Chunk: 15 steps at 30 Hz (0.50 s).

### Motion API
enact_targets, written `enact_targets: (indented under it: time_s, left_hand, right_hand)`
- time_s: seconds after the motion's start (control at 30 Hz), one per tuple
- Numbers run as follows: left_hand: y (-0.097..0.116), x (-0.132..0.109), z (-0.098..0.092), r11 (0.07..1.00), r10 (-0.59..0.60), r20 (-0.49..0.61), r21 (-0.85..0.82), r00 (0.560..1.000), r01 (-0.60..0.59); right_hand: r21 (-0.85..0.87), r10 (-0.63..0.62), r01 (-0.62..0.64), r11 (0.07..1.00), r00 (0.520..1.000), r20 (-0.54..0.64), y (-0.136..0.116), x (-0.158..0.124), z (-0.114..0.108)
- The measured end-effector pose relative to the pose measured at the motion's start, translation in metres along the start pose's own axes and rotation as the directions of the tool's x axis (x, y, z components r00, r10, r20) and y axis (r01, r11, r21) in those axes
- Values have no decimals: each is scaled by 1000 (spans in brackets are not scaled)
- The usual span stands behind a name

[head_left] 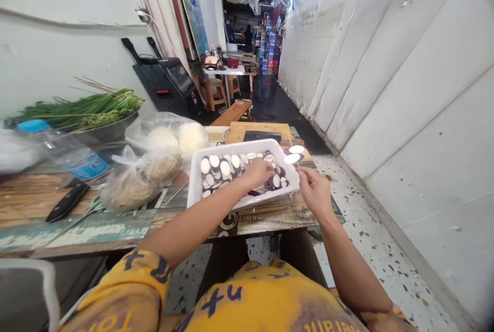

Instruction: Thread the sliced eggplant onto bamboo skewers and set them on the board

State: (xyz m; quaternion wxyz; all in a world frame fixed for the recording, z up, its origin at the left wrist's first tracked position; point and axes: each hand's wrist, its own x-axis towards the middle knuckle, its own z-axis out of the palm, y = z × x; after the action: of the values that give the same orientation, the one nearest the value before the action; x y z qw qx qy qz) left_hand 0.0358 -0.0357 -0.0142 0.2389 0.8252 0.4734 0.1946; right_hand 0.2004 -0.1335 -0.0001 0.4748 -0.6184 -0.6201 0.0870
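Observation:
A white tray [196,188] on the wooden table holds several eggplant slices [219,167] with purple skin and white flesh. My left hand [259,171] reaches into the tray, its fingers curled down on the slices. My right hand [313,188] is beside the tray's right edge, pinching a thin wooden skewer [292,147] that points up and away. Two eggplant slices [294,154] are threaded on the skewer above the tray's far right corner.
Clear plastic bags [154,162] of food lie left of the tray. A black-handled knife [67,202] and a water bottle [69,154] sit farther left. A metal bowl of green stalks [88,110] stands at the back. A narrow corridor [270,100] runs ahead.

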Motion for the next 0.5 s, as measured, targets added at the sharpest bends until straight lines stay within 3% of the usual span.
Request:
enact_targets:
  time_s: [0.07, 0.13, 0.2, 0.27, 0.37, 0.5]
  left_hand:
    - [-2, 1, 8, 985, 169, 45, 14, 985, -170]
    - [-4, 3, 15, 934, 354, 138, -10, 925, -356]
    - [-7, 4, 19, 911, 408, 215, -24, 887, -412]
    - [-9, 5, 20, 941, 330, 233, -2, 915, -339]
    - [-12, 6, 14, 985, 170, 167, 8, 971, -173]
    - [-15, 10, 3, 970, -18, 43, -242, 999, 28]
  right_hand:
    - [1, 10, -10, 1000, 1000, -2, 2, -3, -1]
    - [11, 17, -17, 1000, 1000, -1, 3, -5, 0]
    - [22, 22, -22, 1000, 1000, 1, 5, -7, 0]
    - [25, 27, -27, 999, 1000, 4, 7, -8, 0]
    - [48, 37, -38, 998, 999, 10, 8, -10, -1]
    - [67, 49, -52, 996, 998, 45, 10, -14, -6]
